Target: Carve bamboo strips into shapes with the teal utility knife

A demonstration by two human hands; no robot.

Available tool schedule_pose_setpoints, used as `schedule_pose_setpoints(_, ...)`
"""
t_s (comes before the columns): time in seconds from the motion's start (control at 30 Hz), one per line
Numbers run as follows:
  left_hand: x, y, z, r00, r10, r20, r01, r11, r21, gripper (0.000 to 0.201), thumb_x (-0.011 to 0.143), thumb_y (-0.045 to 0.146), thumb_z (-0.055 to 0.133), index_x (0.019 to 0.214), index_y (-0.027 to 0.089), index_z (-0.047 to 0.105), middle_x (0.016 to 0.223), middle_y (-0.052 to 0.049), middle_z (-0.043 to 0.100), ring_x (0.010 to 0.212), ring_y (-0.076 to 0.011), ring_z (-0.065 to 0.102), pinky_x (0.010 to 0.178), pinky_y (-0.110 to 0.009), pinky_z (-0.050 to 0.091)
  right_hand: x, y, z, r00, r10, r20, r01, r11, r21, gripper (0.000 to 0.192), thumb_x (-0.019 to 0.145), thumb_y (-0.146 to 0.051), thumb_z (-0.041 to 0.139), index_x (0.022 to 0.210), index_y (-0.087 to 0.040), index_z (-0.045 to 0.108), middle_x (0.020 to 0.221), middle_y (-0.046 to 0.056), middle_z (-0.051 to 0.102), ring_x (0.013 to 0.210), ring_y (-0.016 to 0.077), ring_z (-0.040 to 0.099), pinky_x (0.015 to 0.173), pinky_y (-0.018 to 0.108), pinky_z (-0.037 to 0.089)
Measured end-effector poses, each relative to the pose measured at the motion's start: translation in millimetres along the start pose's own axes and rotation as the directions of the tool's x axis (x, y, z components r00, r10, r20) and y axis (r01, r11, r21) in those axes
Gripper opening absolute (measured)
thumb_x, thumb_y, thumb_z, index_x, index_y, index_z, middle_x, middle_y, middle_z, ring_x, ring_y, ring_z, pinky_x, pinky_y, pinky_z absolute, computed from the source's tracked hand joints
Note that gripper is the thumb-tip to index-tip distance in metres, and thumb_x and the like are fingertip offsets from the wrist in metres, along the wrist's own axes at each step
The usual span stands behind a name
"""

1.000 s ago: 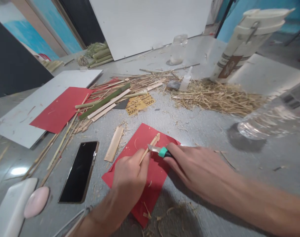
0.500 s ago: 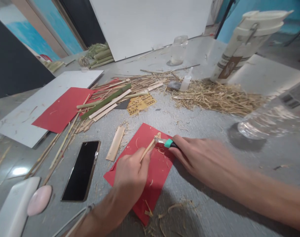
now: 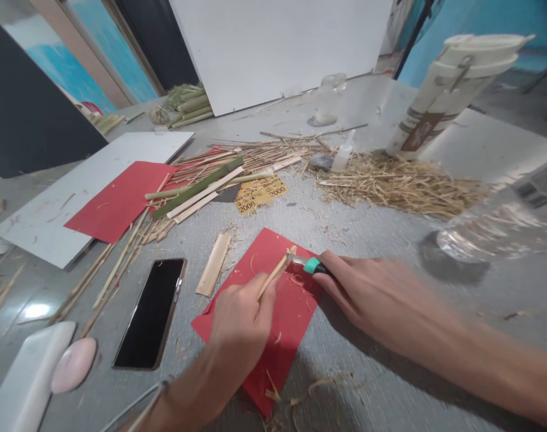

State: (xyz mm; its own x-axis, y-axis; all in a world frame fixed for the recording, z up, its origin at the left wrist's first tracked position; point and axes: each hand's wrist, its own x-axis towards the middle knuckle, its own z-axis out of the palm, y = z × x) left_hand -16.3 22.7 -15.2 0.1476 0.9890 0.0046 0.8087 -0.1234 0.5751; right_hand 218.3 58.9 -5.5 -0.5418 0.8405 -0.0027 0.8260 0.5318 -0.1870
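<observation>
The grey table [image 3: 372, 228] fills most of the frame and it's a proper mess. Along the top edge leans a big white board [image 3: 277, 42], with a dark panel [image 3: 26, 102] at upper left. A pale flat board [image 3: 75, 186] lies at mid-left, carrying one of the two red sheets [image 3: 120, 201]; the other red sheet [image 3: 277, 312] sits lower centre, under both hands. At upper right stands one tall white tumbler [image 3: 448, 84], and a clear plastic bottle [image 3: 493, 222] lies blurred at the right edge. A pile of straw [image 3: 399, 183] spreads right of centre, and a bundle of bamboo strips [image 3: 197, 186] lies left of centre, next to one yellow card [image 3: 260, 192].

One black phone [image 3: 152, 312] lies face up at lower left, with one flat bamboo slat [image 3: 214, 264] just right of it.

Now the small stuff. The left hand [image 3: 240, 324] is clenched round a thin bamboo stick [image 3: 276, 273], whose long axis runs diagonally, free end pointing to the upper right of the frame. The right hand [image 3: 381, 294] grips a small knife [image 3: 307, 264] with a teal collar (the handle is mostly hidden in the fingers), blade pointing left and touching the stick near its tip. Curly shavings [image 3: 295, 279] lie on the sheet just below.
</observation>
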Motion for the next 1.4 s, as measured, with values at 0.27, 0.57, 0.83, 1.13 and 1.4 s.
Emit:
schedule_pose_setpoints(0.27,2,0,-1.0,0.997,-0.073,0.02,0.072,0.997,0.022,0.04,0.109,0.033,0.041,0.075,0.022,0.06,0.064,-0.001,0.065,0.059,-0.017,0.06,0.062,-0.032,0.036,6,6,-12,0.99,0.138,0.032,-0.142,0.942,0.303,0.042,0.116,-0.045,0.028,0.101,-0.024,0.061,0.064,0.0,0.064,0.059,0.0192,0.06,0.057,0.031,0.033)
schedule_pose_setpoints(0.57,2,0,-0.8,0.996,-0.079,0.045,0.078,0.996,0.032,0.04,0.108,0.034,0.04,0.072,0.023,0.055,0.061,0.0,0.061,0.058,-0.0169,0.056,0.062,-0.034,0.033,3,6,-4,0.993,0.104,0.048,-0.113,0.951,0.287,0.044,0.116,-0.045,0.028,0.098,-0.024,0.062,0.064,0.0,0.061,0.055,0.0163,0.052,0.055,0.031,0.029)
schedule_pose_setpoints(0.83,3,1,-2.1,0.994,-0.091,0.054,0.09,0.996,0.021,0.04,0.107,0.034,0.039,0.071,0.023,0.053,0.06,0.001,0.057,0.056,-0.0163,0.051,0.06,-0.034,0.029,4,10,1,0.995,0.083,0.058,-0.096,0.959,0.265,0.044,0.116,-0.047,0.027,0.099,-0.024,0.061,0.061,-0.001,0.058,0.051,0.0154,0.046,0.054,0.031,0.025)
schedule_pose_setpoints(1.13,1,0,0.8,0.997,-0.062,0.044,0.06,0.997,0.041,0.039,0.107,0.033,0.04,0.071,0.024,0.049,0.059,0.001,0.055,0.056,-0.0168,0.05,0.061,-0.034,0.029,4,11,2,0.996,0.065,0.065,-0.081,0.952,0.295,0.044,0.116,-0.046,0.031,0.091,-0.023,0.06,0.063,0.001,0.061,0.052,0.0141,0.05,0.054,0.031,0.027)
schedule_pose_setpoints(1.4,1,-1,4.7,0.997,-0.028,0.075,0.018,0.991,0.136,0.035,0.109,0.033,0.038,0.079,0.024,0.054,0.065,-0.001,0.061,0.06,-0.0193,0.056,0.062,-0.036,0.029,3,16,5,0.993,0.047,0.108,-0.079,0.946,0.315,0.041,0.116,-0.047,0.03,0.095,-0.024,0.058,0.067,-0.001,0.061,0.055,0.0148,0.051,0.056,0.031,0.03)
